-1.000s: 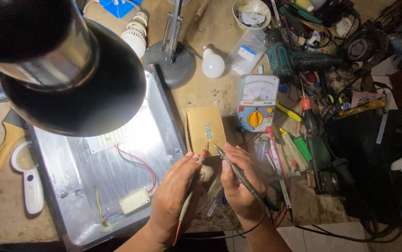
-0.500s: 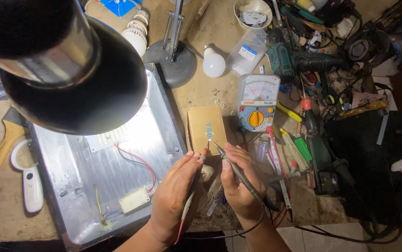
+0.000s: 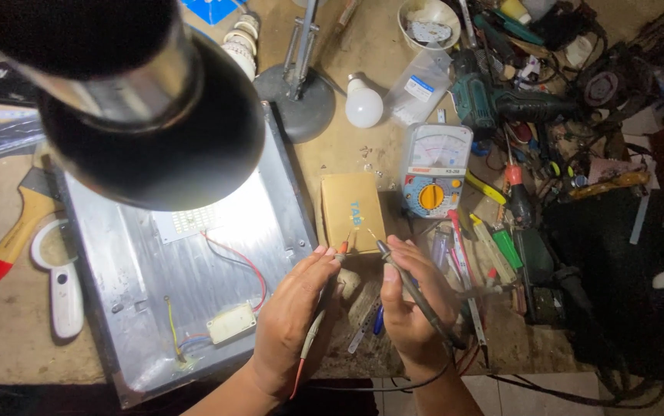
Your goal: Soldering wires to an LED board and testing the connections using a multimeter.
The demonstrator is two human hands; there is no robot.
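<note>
- A red-handled test probe point(image 3: 342, 248) is pinched in the left hand point(image 3: 293, 320); a black test probe point(image 3: 413, 289) is gripped pen-like in the right hand point(image 3: 413, 308).
- Both thin metal tips meet over the near edge of a small tan cardboard box point(image 3: 353, 208) with a faint blue mark, lying mid-bench.
- What the tips touch is too small to make out.
- A large black lamp shade point(image 3: 147, 115) hides much of the metal tray point(image 3: 139, 270).
- Beyond the box sits a grey analogue multimeter point(image 3: 434, 169) with an orange dial, then a clear plastic bag point(image 3: 417, 86) bearing a blue-and-white label.
</note>
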